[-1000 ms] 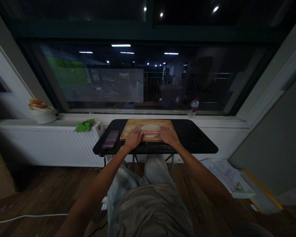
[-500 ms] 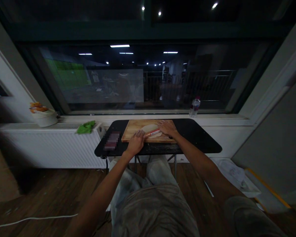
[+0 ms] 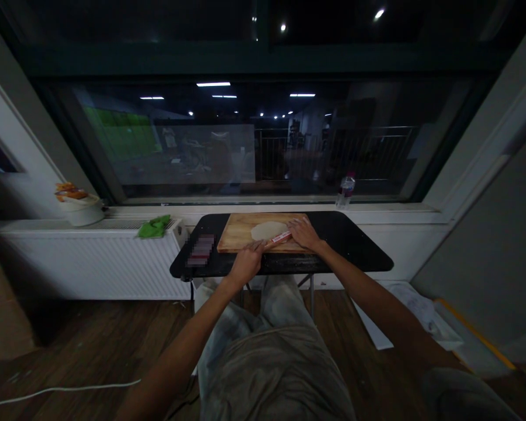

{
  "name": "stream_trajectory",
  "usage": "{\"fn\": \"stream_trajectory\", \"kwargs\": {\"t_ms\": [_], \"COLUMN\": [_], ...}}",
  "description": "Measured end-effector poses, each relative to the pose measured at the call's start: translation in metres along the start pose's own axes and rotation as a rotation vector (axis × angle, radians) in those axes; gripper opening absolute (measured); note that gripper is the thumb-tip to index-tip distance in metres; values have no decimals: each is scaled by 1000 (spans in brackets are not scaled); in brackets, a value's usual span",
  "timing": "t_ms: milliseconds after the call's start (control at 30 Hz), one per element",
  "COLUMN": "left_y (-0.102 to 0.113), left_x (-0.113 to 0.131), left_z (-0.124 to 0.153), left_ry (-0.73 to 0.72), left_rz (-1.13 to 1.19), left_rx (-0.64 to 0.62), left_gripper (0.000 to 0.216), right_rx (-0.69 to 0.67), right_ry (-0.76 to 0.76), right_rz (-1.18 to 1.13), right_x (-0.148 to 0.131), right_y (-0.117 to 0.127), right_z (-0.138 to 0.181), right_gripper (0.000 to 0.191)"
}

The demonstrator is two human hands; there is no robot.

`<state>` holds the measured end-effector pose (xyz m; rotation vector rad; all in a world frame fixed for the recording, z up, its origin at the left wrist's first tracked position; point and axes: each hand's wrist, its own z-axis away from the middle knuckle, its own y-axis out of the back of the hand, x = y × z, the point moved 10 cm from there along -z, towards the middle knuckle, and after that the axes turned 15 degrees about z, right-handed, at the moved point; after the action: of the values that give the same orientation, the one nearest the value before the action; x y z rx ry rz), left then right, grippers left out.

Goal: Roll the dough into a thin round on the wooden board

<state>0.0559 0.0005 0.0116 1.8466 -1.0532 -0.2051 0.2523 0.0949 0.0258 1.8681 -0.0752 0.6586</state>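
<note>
A flattened sheet of pale dough point(image 3: 266, 229) lies on a wooden board point(image 3: 234, 231). Across its near right edge, at a slant, is a rolling pin point(image 3: 281, 237) with a red-and-white label. My left hand point(image 3: 248, 261) is closed over the pin's near left end, at the board's front edge. At the far right end, my right hand point(image 3: 305, 233) is closed over the pin and hides that end. Part of the dough's right side is covered by the pin and my right hand.
The board rests on a small black folding table point(image 3: 355, 245) dusted with flour. A blurred-out item point(image 3: 200, 250) lies on its left. A bottle point(image 3: 346, 190) stands on the windowsill; a green cloth point(image 3: 154, 227) and white tub point(image 3: 81, 210) sit on the radiator point(image 3: 92, 263).
The rolling pin and both hands have moved right and toward me, from the middle of the dough to its near right edge. More of the dough shows.
</note>
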Motion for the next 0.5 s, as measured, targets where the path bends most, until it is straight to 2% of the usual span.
{"fn": "stream_trajectory", "kwargs": {"t_ms": [167, 267, 367, 500], "left_y": [-4, -4, -2, 6], "left_x": [7, 1, -14, -38], "left_z": [3, -1, -10, -27], "left_ry": [-37, 10, 95, 201], "left_rz": [24, 18, -9, -57], "left_rx": [-32, -43, -59, -63], "left_gripper": [81, 84, 79, 55], "right_rx": [35, 30, -2, -22], "right_ry": [-42, -48, -55, -64], "right_rz": [-19, -2, 26, 45], "right_x": [3, 2, 0, -1], "right_y": [3, 5, 5, 7], "right_z": [18, 20, 10, -16], "right_gripper": [55, 57, 55, 52]}}
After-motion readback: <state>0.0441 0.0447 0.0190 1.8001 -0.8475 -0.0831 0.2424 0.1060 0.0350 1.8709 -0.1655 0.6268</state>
